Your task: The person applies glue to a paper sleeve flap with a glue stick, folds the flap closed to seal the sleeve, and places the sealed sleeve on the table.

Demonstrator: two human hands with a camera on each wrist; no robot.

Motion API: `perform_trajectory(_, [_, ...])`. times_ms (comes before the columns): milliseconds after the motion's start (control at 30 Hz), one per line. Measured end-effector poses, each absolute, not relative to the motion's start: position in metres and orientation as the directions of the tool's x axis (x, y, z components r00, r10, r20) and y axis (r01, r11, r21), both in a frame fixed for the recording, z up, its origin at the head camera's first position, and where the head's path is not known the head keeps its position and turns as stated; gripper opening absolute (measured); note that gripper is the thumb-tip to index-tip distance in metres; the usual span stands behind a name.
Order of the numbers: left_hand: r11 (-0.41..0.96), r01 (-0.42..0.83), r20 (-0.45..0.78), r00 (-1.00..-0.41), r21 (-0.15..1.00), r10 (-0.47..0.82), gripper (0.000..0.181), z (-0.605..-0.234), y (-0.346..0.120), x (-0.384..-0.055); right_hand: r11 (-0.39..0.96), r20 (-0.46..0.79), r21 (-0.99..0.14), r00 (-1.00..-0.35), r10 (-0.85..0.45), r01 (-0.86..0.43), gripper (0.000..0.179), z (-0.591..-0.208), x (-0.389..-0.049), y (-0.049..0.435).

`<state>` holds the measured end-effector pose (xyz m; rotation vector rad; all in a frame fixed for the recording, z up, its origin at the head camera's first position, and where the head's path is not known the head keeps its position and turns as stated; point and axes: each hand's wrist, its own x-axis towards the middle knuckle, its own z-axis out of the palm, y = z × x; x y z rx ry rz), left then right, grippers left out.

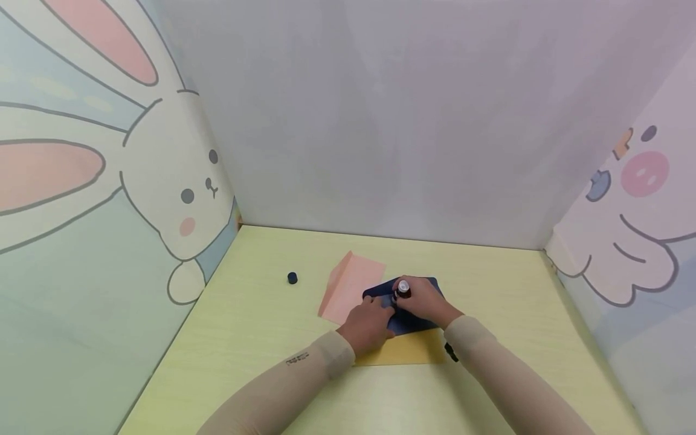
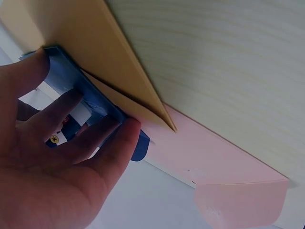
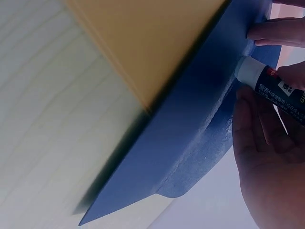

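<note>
A glue stick (image 3: pixel 282 90) with a dark label is gripped between the thumb and fingers of my right hand (image 1: pixel 428 300). Its white end meets the dark blue envelope (image 3: pixel 167 133) near the flap's fold, where a whitish streak of glue shows. On the same envelope rests my left hand (image 1: pixel 367 326), its thumb and fingers spread and pressing it down. Beneath the blue envelope, a yellow envelope (image 1: pixel 402 351) sticks out toward me. A pink envelope (image 1: pixel 356 281) with its flap unfolded lies to the left, partly covered by the blue one.
A small dark cap (image 1: pixel 292 278) stands on the pale wood-grained table (image 1: pixel 261 338), left of the envelopes. Upright panels surround the table: a plain grey one (image 1: pixel 380 121) behind, and cartoon-printed ones at left and right.
</note>
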<state>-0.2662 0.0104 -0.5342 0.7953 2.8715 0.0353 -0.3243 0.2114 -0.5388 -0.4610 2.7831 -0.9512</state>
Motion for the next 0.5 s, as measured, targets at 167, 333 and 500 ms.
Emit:
perform_trajectory(167, [0.856,0.513,-0.151,-0.843,0.060,0.516,0.054,-0.5330,0.0098,-0.2657,0.759,-0.073,-0.616,-0.945,-0.319,-0.209,0.025,-0.5377,-0.3251,0.2128])
perform_trajectory(333, [0.853,0.520,-0.151,-0.840,0.044,0.520,0.055,-0.5335,0.0094,-0.2653,0.758,-0.076,-0.623,-0.950,-0.304,-0.193,0.024,-0.5370,-0.3255,0.2158])
perform_trajectory(500, [0.853,0.521,-0.150,-0.841,0.034,0.520,0.055,-0.5350,0.0093,-0.2655,0.759,-0.062,-0.618,-0.950,-0.307,-0.206,0.025,-0.5370,-0.3265,0.2193])
